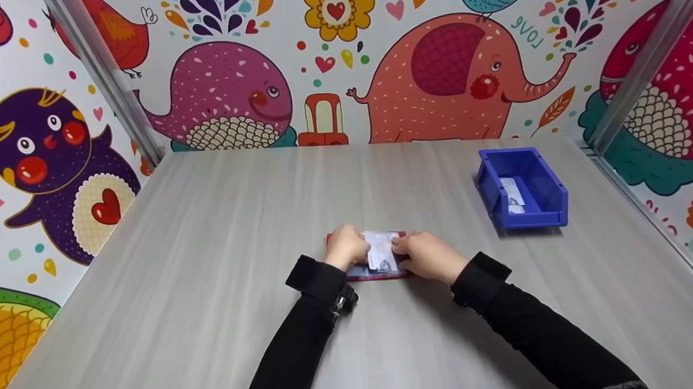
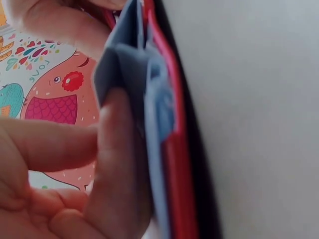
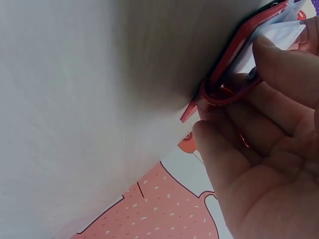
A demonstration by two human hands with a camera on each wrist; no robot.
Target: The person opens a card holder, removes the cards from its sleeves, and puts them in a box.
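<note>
A red wallet [image 1: 380,278] with a blue-grey lining [image 2: 155,119] lies on the table between my hands. Over its middle is a white card [image 1: 381,249] with a small dark print at one corner. My left hand [image 1: 348,246] grips the wallet's left part; up close, one finger reaches into a fold of the lining while another finger bears on it from outside. From the other side, my right hand [image 1: 428,254] holds the wallet's right end. Its thumb lies against the white card [image 3: 286,34], and its other fingers curl behind the red flap [image 3: 214,99].
A blue open-front bin [image 1: 554,189] stands at the back right of the table, with white cards [image 1: 511,193] lying inside. Walls with printed cartoon animals [image 1: 436,87] border the table behind and on both sides, with metal posts [image 1: 107,77] at the corners.
</note>
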